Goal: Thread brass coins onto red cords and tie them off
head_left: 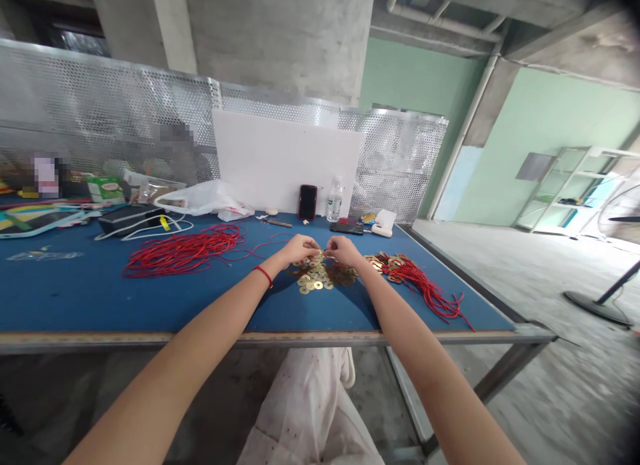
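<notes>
Both hands (344,250) nearly meet over gold-coloured holed coins (319,285), grip unclear; red cords (429,288) slant lengthwise toward the blue surface (125,305)'s near-right corner, before a concrete wall (275,38).

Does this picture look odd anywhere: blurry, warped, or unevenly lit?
Head view: the white pipe leans, probably from wide-angle distortion. Head view: the floor at far right looks smeared, and the upper right corner is dark. Head view: light glints off the perforated screen, and shadow dulls some of the coins.
</notes>
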Demonstrator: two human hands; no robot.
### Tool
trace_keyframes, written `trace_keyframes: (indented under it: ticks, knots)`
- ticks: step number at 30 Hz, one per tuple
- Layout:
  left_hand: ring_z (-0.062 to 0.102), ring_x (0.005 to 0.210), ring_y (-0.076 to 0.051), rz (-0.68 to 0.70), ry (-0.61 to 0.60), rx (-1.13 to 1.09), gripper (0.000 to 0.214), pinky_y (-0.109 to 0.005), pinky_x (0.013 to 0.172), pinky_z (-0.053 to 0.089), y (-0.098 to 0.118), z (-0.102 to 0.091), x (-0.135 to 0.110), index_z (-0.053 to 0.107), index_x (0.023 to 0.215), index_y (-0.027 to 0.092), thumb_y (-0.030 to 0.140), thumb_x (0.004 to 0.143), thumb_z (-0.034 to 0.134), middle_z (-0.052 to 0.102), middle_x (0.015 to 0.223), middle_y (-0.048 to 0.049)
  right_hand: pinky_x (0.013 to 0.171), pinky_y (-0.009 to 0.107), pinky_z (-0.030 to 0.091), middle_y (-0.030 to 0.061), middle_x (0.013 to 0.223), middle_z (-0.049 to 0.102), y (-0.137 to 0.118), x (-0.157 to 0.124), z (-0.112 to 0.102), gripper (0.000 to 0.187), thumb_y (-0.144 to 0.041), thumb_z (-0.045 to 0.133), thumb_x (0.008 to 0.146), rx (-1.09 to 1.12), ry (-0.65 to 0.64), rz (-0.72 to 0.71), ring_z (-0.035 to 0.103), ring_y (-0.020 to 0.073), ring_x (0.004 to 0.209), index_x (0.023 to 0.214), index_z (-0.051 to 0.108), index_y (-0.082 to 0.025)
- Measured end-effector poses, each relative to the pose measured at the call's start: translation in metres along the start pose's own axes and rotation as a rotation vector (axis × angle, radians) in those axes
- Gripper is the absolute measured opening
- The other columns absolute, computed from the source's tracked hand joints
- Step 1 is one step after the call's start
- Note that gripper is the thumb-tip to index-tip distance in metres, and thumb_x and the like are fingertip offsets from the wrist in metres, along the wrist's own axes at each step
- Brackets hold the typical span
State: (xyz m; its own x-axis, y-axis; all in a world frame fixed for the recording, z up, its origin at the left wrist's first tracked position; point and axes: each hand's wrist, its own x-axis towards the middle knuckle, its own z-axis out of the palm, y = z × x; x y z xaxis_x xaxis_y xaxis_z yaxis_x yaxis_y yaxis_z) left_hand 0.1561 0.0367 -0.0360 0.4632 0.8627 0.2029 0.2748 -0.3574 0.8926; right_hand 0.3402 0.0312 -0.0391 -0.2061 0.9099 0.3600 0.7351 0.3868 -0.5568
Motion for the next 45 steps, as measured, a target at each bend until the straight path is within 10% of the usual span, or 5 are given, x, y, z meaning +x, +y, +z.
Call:
trace_keyframes:
  ticks: [7, 45]
  knots:
    - [0.06, 0.057, -0.015, 0.017, 0.095, -0.053, 0.026, -0.021, 0.048, 0.039, -0.001, -0.001, 0.001, 0.067, 0.075, 0.013, 0.034, 0.062, 0.075, 0.066, 0.062, -0.0041, 0.054, 0.022, 0.038, -0.0037, 0.058, 0.054, -0.008, 0.003, 0.004, 0.016, -0.03, 0.061, 0.067, 0.503, -0.019, -0.128, 0.049, 0.0098, 0.055, 0.072, 0.054, -0.017]
    - [0.054, 0.057, -0.011, 0.004, 0.144, -0.37, 0.034, -0.024, 0.057, 0.042, 0.014, 0.0, -0.005, 0.062, 0.071, 0.013, 0.036, 0.053, 0.081, 0.061, 0.062, -0.001, 0.052, 0.023, 0.041, 0.0005, 0.074, 0.062, -0.013, 0.002, -0.005, 0.022, -0.033, 0.057, 0.073, 0.588, -0.043, -0.077, 0.049, 0.0084, 0.053, 0.085, 0.061, -0.016]
